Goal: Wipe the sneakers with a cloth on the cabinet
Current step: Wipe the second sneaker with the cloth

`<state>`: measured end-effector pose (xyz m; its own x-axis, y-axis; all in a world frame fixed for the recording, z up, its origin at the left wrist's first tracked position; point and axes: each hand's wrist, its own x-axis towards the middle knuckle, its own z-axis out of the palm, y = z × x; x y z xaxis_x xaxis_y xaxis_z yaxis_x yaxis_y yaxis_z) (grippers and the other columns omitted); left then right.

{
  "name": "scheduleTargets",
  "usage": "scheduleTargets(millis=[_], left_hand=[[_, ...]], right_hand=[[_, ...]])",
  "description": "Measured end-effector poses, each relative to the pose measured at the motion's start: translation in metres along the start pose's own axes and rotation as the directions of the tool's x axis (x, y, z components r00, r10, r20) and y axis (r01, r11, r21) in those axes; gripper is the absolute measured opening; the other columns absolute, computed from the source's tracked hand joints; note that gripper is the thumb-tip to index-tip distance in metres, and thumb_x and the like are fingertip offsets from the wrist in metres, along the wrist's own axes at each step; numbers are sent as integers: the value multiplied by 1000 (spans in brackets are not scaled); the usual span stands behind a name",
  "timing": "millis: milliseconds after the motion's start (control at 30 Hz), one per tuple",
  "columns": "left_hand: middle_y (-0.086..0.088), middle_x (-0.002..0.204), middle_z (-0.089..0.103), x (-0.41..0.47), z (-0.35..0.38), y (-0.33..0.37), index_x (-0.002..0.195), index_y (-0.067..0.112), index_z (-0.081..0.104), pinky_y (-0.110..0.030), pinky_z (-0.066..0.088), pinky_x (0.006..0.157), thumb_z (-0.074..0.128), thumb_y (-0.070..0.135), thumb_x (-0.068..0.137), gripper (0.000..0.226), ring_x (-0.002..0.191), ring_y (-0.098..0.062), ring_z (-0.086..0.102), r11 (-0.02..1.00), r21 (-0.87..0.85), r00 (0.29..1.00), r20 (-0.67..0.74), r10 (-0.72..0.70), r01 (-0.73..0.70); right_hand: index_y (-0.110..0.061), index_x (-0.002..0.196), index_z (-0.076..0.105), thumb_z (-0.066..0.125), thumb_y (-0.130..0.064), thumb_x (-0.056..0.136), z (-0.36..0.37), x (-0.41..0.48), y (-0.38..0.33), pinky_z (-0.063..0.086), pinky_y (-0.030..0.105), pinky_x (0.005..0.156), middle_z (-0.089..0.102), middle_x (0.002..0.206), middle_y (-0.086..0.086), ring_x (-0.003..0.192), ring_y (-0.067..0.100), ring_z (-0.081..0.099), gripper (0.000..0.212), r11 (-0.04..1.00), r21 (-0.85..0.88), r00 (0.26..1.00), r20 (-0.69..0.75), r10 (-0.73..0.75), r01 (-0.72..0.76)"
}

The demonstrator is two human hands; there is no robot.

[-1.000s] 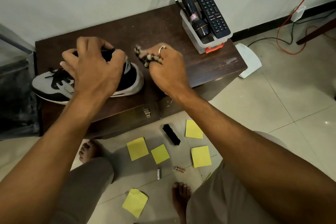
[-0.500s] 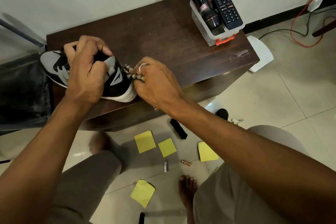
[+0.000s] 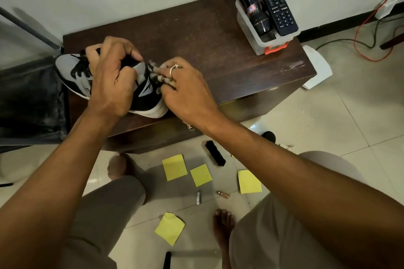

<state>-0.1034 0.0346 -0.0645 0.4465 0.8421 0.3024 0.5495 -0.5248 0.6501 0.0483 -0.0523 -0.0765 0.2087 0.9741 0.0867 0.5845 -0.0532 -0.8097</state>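
Under my left hand (image 3: 113, 78) sits the sneaker (image 3: 73, 72), grey and black with a white sole, on the near left part of the brown cabinet (image 3: 218, 46). My left fingers are curled tight round the top of the shoe, by the laces. Its heel end points to my right hand (image 3: 190, 94). That hand pinches a small striped cloth (image 3: 157, 77) and pushes it on the back of the shoe. A ring (image 3: 173, 69) is on one right finger. Far past my right hand, at the back corner of the cabinet, a clear box (image 3: 251, 37) holds a black torch (image 3: 251, 4) and a remote (image 3: 276, 4). Below my hands, on the floor, lie yellow paper squares (image 3: 175, 167), a black brush (image 3: 215, 153) and a small silver battery (image 3: 198, 197).
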Motion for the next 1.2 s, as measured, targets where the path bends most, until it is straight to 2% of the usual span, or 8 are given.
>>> scheduleTargets(millis=[100,267,500,667,800,933,1033,1200], left_hand=[[25,102,44,-1,0,-1,99,22,52,-42,34,97,42,10,75,28,108,-11,33,1000,4,1000,4,12,-12],[27,103,44,0,1,2,98,25,51,-42,34,98,43,9,75,29,109,-5,32,1000,-1,1000,4,-4,4],[27,104,43,-1,0,-2,98,23,50,-45,35,99,43,7,74,29,109,-3,32,1000,-1,1000,11,23,-23],[23,107,44,1,-7,11,100,25,52,-47,35,104,43,11,76,29,116,-15,33,999,-4,995,96,-41,42],[6,145,37,-1,-18,30,134,33,46,-54,29,117,49,47,84,52,140,-19,27,948,160,957,53,-286,275],[3,167,14,-4,-5,37,158,34,16,-49,26,122,65,87,55,126,153,-22,20,700,-137,703,-36,-711,701],[1,163,29,0,4,23,159,38,18,-45,37,118,78,74,38,139,146,-24,36,556,-327,578,-36,-815,764],[5,133,59,-4,-2,21,158,39,26,-39,54,101,74,27,64,106,117,-17,61,529,-470,639,103,-762,706]], right_hand=[[-10,126,69,60,-4,93,8,-1,5,56,29,92,59,127,-7,103,8,60,35,990,138,997,83,6,-18],[-11,103,70,59,-15,94,-8,7,9,55,42,81,61,116,-4,98,19,54,14,900,-411,983,160,-89,148],[-11,126,69,57,-1,93,4,6,7,54,15,82,61,123,-7,89,1,62,36,976,213,994,105,19,-41],[-14,107,72,58,-13,92,-7,12,13,57,43,82,64,114,-3,97,19,61,20,958,-279,989,144,-24,64],[-15,116,72,57,-5,92,-12,15,21,57,34,87,63,117,-7,93,10,63,30,994,36,993,67,97,-100],[-13,129,68,56,-2,92,-9,12,12,55,24,91,58,125,-5,103,8,61,40,961,268,998,10,62,-62],[-12,128,67,61,-7,91,4,1,2,51,18,93,60,125,-2,108,7,59,38,976,216,996,91,-3,-16],[-18,87,70,64,-18,92,-2,-2,1,49,29,68,60,98,-6,81,10,56,7,975,-211,990,137,-36,64]])
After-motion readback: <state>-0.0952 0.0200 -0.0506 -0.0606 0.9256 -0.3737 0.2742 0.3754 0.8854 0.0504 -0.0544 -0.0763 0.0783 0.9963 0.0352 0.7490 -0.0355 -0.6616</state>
